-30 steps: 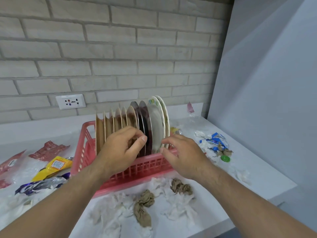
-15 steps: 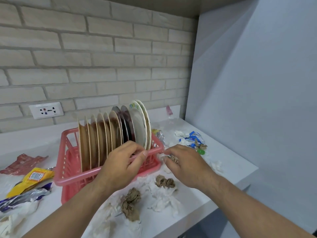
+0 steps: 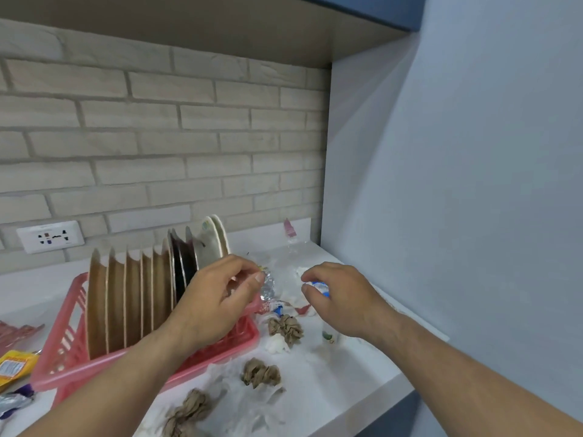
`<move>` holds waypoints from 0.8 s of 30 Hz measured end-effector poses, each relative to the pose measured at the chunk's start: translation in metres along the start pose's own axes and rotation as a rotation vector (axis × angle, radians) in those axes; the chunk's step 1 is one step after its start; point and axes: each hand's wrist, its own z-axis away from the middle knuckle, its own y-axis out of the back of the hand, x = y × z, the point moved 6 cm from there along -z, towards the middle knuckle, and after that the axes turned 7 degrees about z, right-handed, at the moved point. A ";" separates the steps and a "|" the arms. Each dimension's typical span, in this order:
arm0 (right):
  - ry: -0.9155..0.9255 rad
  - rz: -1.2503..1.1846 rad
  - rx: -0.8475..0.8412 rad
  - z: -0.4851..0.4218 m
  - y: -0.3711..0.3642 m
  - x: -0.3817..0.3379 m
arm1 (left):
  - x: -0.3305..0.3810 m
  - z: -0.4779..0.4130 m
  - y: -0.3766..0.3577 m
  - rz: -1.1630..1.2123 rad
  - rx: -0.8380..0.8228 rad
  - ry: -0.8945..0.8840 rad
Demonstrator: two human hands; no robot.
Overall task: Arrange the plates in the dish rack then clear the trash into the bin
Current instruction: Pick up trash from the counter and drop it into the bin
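Several plates (image 3: pixel 132 304), brown, dark and white, stand on edge in the pink dish rack (image 3: pixel 227 348) on the white counter. My left hand (image 3: pixel 217 301) hovers over the rack's right end, and its thumb and forefinger pinch a crumpled silver foil wrapper (image 3: pixel 268 287). Just to the right, my right hand (image 3: pixel 344 298) curls its fingertips round a blue and white wrapper (image 3: pixel 319 284). Crumpled brown paper balls (image 3: pixel 285 329) and white tissues (image 3: pixel 220 378) lie in front of the rack. No bin is in view.
A yellow packet (image 3: pixel 14 367), a red wrapper (image 3: pixel 15 332) and a purple-silver wrapper (image 3: pixel 12 402) lie at the left. A clear bottle with a pink top (image 3: pixel 288 230) stands in the back corner. The grey-blue wall (image 3: pixel 457 216) closes the right side; the counter edge (image 3: pixel 378 402) runs below my right arm.
The view swung right and up. Both hands left the plates and rack rim and moved right onto the trash, the left to the foil wrapper and the right to the blue wrapper.
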 end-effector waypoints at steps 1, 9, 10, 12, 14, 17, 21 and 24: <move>-0.003 -0.002 0.004 -0.001 -0.001 -0.001 | -0.002 0.001 0.001 0.001 -0.007 0.004; 0.029 -0.025 -0.019 -0.012 0.009 0.058 | 0.004 -0.019 -0.054 0.013 0.024 0.084; 0.027 -0.033 -0.032 -0.014 0.006 0.060 | 0.003 -0.019 -0.057 0.001 0.016 0.090; 0.036 -0.026 -0.045 -0.016 0.001 0.061 | -0.003 -0.022 -0.062 -0.027 0.001 0.104; 0.032 -0.025 -0.040 -0.019 -0.002 0.063 | -0.009 -0.024 -0.066 -0.046 -0.019 0.110; 0.020 -0.016 -0.037 -0.024 -0.004 0.062 | -0.018 -0.027 -0.073 -0.061 -0.062 0.113; 0.002 0.008 -0.037 -0.028 -0.009 0.062 | -0.032 -0.032 -0.082 -0.099 -0.098 0.109; -0.014 0.017 -0.057 -0.030 -0.015 0.066 | -0.035 -0.031 -0.091 -0.101 -0.120 0.095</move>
